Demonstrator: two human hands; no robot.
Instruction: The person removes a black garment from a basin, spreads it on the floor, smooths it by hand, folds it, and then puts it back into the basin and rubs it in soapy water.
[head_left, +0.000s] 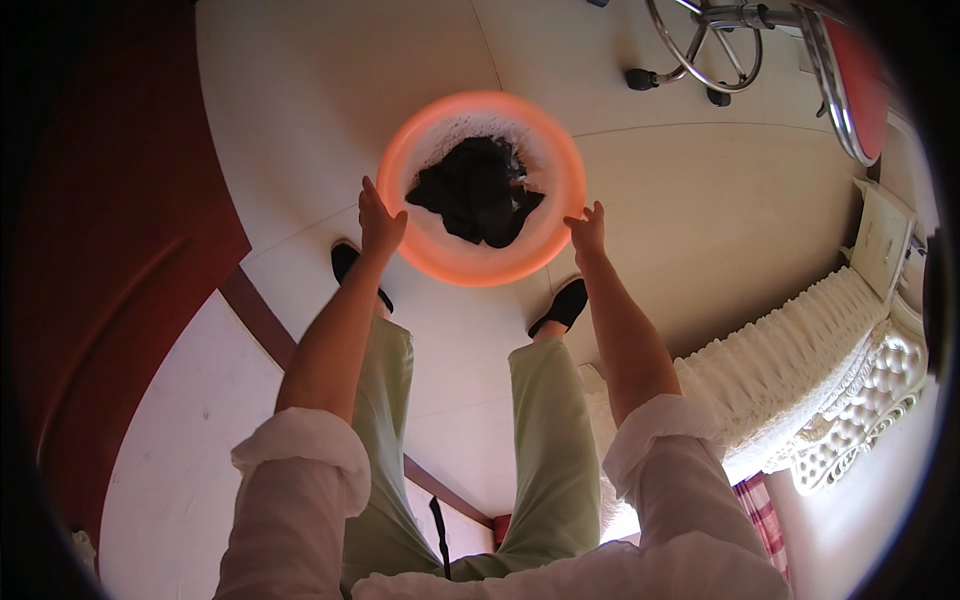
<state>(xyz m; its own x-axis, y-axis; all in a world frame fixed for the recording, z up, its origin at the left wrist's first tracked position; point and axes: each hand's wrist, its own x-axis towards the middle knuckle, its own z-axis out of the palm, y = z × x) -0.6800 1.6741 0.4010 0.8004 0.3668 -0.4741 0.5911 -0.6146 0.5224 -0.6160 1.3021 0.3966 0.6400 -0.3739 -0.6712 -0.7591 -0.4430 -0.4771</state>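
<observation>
A round orange plastic basin (482, 271) is between my hands, its inside pale and white with suds. Dark wet cloth (471, 191) lies bunched in it, with foam spattered up the far inner wall. My left hand (380, 217) is at the left rim, thumb over the edge and fingers along the outside. On the opposite side, my right hand (587, 231) has its thumb on the rim, with the other fingers outside it. Whether the basin's base touches the floor is hidden.
My feet in black slippers (568, 306) stand on the pale tiled floor (697, 195). A red chair with a chrome wheeled base (686, 56) is at the upper right. A bed with a ruffled cover (780, 330) lines the right; dark red furniture (112, 225) fills the left.
</observation>
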